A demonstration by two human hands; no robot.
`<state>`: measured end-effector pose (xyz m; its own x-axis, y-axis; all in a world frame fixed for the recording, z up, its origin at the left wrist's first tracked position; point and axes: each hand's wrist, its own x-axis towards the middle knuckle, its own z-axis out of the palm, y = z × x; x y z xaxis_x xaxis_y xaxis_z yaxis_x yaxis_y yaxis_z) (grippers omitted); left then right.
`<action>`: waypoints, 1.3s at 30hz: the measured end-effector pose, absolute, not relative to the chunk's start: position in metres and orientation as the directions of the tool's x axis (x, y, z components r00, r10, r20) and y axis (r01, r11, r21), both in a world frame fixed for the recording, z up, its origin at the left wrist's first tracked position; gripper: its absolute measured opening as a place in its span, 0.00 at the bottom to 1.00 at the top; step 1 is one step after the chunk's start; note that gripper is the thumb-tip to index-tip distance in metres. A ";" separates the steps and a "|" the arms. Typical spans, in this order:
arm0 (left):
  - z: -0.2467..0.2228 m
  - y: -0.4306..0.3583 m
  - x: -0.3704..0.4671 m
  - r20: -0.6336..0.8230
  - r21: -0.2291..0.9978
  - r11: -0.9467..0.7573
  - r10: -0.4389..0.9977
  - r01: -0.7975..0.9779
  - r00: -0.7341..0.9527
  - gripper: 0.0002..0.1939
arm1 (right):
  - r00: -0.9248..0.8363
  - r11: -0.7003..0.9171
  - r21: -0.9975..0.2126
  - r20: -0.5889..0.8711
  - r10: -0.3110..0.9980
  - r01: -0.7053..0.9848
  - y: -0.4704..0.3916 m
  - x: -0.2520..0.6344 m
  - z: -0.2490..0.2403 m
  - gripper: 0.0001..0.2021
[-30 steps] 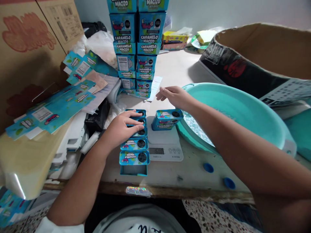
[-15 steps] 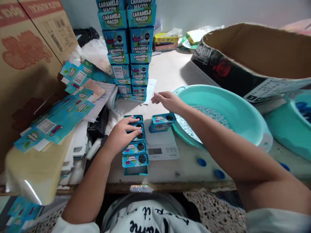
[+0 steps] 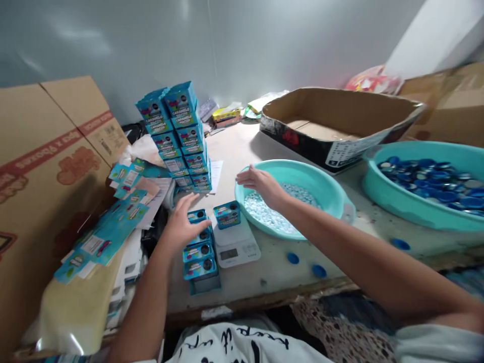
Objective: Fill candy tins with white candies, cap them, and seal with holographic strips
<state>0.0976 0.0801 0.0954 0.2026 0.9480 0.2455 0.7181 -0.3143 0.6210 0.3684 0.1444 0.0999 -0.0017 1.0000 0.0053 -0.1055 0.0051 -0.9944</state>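
My left hand hovers with fingers apart over a column of small blue candy boxes with round dark holes on top; it holds nothing. My right hand is stretched out over the left rim of a turquoise basin of pale blue candies, its fingers extended and nothing visible in it. Between the hands, one blue candy box stands on a white kitchen scale, whose display is too blurred to read.
Behind my left hand rises a tall stack of blue boxes. Flattened blue cartons and a brown carton lie left. To the right are a basin of blue lids, a cut-down cardboard box and loose blue lids.
My head view has tilted up and shifted right. My left hand has lifted off the boxes with its fingers spreading. My right hand has moved from above the scale's far side to the basin.
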 end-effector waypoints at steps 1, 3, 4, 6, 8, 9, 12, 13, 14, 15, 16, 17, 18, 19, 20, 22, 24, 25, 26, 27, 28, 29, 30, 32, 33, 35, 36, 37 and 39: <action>0.099 0.084 0.110 0.218 0.575 -0.336 0.942 0.746 0.256 0.41 | 0.042 -0.055 -0.985 -0.062 0.997 -0.163 0.137 0.380 0.098 0.25; 0.103 0.094 0.135 0.096 0.483 -0.358 0.929 0.799 0.358 0.37 | 0.121 -0.203 -0.927 -0.252 0.960 -0.316 0.129 0.399 0.092 0.26; 0.103 0.099 0.147 0.032 0.447 -0.363 0.920 0.817 0.391 0.31 | 0.139 -0.269 -0.881 -0.345 0.928 -0.390 0.127 0.406 0.088 0.26; 0.103 0.107 0.163 -0.046 0.418 -0.368 0.904 0.831 0.424 0.18 | 0.143 -0.349 -0.800 -0.468 0.872 -0.489 0.127 0.415 0.082 0.25; 0.106 0.110 0.168 -0.039 0.432 -0.366 0.905 0.825 0.423 0.12 | 0.142 -0.358 -0.778 -0.490 0.860 -0.515 0.128 0.417 0.080 0.24; 0.110 0.111 0.168 -0.010 0.439 -0.357 0.916 0.825 0.402 0.12 | 0.138 -0.352 -0.780 -0.482 0.865 -0.517 0.129 0.416 0.080 0.23; 0.128 0.111 0.166 0.175 0.468 -0.375 0.927 0.800 0.332 0.16 | 0.092 -0.358 -0.759 -0.477 0.874 -0.544 0.128 0.412 0.083 0.23; 0.134 0.111 0.168 0.258 0.466 -0.421 0.906 0.779 0.335 0.17 | 0.070 -0.369 -0.747 -0.483 0.873 -0.554 0.128 0.411 0.083 0.23; 0.140 0.112 0.172 0.338 0.445 -0.485 0.869 0.753 0.360 0.18 | 0.051 -0.380 -0.735 -0.489 0.871 -0.561 0.127 0.410 0.084 0.24; 0.144 0.114 0.178 0.407 0.402 -0.560 0.818 0.725 0.406 0.18 | 0.030 -0.391 -0.719 -0.495 0.868 -0.574 0.126 0.409 0.084 0.24; 0.146 0.116 0.186 0.458 0.338 -0.628 0.761 0.701 0.460 0.19 | 0.007 -0.401 -0.700 -0.501 0.865 -0.592 0.125 0.408 0.083 0.24; 0.147 0.118 0.195 0.485 0.258 -0.678 0.707 0.688 0.515 0.19 | -0.017 -0.410 -0.678 -0.506 0.863 -0.611 0.124 0.408 0.083 0.24; 0.146 0.121 0.205 0.487 0.167 -0.712 0.661 0.682 0.570 0.20 | -0.041 -0.418 -0.655 -0.509 0.860 -0.630 0.123 0.407 0.083 0.23; 0.144 0.124 0.214 0.470 0.076 -0.733 0.624 0.676 0.624 0.20 | -0.063 -0.424 -0.634 -0.509 0.858 -0.647 0.122 0.406 0.082 0.23; 0.141 0.126 0.223 0.441 -0.010 -0.747 0.593 0.664 0.674 0.20 | -0.081 -0.427 -0.618 -0.507 0.858 -0.661 0.122 0.405 0.083 0.23; 0.136 0.131 0.237 0.383 -0.157 -0.767 0.533 0.622 0.754 0.18 | -0.097 -0.424 -0.606 -0.496 0.863 -0.673 0.120 0.404 0.084 0.23; 0.133 0.136 0.246 0.344 -0.262 -0.782 0.471 0.565 0.812 0.16 | -0.119 -0.422 -0.596 -0.480 0.869 -0.683 0.119 0.404 0.087 0.24; 0.132 0.139 0.248 0.329 -0.306 -0.786 0.443 0.538 0.834 0.15 | -0.132 -0.420 -0.590 -0.467 0.874 -0.689 0.119 0.404 0.089 0.25; 0.132 0.141 0.249 0.311 -0.344 -0.788 0.418 0.511 0.854 0.15 | -0.145 -0.415 -0.584 -0.452 0.880 -0.697 0.119 0.404 0.091 0.25; 0.133 0.143 0.249 0.288 -0.374 -0.790 0.400 0.486 0.870 0.16 | -0.156 -0.408 -0.578 -0.435 0.887 -0.707 0.119 0.405 0.093 0.26; 0.134 0.144 0.250 0.262 -0.393 -0.793 0.388 0.465 0.884 0.18 | -0.161 -0.397 -0.573 -0.418 0.894 -0.717 0.119 0.405 0.094 0.27; 0.135 0.145 0.250 0.235 -0.399 -0.800 0.383 0.448 0.894 0.20 | -0.160 -0.385 -0.569 -0.405 0.900 -0.727 0.119 0.405 0.095 0.27; 0.137 0.146 0.250 0.214 -0.392 -0.809 0.383 0.438 0.899 0.21 | -0.156 -0.375 -0.567 -0.396 0.905 -0.734 0.120 0.405 0.096 0.27; 0.138 0.146 0.250 0.214 -0.336 -0.825 0.403 0.454 0.890 0.21 | -0.146 -0.361 -0.566 -0.390 0.909 -0.741 0.122 0.405 0.097 0.27; 0.138 0.146 0.250 0.229 -0.293 -0.832 0.418 0.472 0.879 0.20 | -0.143 -0.359 -0.567 -0.389 0.910 -0.741 0.122 0.405 0.097 0.28; 0.138 0.145 0.249 0.265 -0.202 -0.840 0.448 0.504 0.854 0.19 | -0.139 -0.355 -0.570 -0.388 0.911 -0.741 0.123 0.406 0.096 0.28; 0.137 0.145 0.249 0.278 -0.169 -0.840 0.461 0.515 0.843 0.18 | -0.136 -0.354 -0.571 -0.388 0.911 -0.740 0.124 0.406 0.096 0.27; 0.137 0.146 0.249 0.286 -0.150 -0.837 0.472 0.525 0.834 0.18 | -0.134 -0.352 -0.572 -0.388 0.912 -0.741 0.124 0.406 0.096 0.27; 0.137 0.147 0.248 0.296 -0.152 -0.820 0.494 0.551 0.817 0.19 | -0.133 -0.350 -0.573 -0.386 0.913 -0.741 0.124 0.407 0.095 0.27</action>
<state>0.2484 0.1465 0.1366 0.8172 0.4944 0.2961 0.5514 -0.8203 -0.1520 0.4073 0.1237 0.0953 -0.1331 0.9128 -0.3860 -0.7409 -0.3503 -0.5730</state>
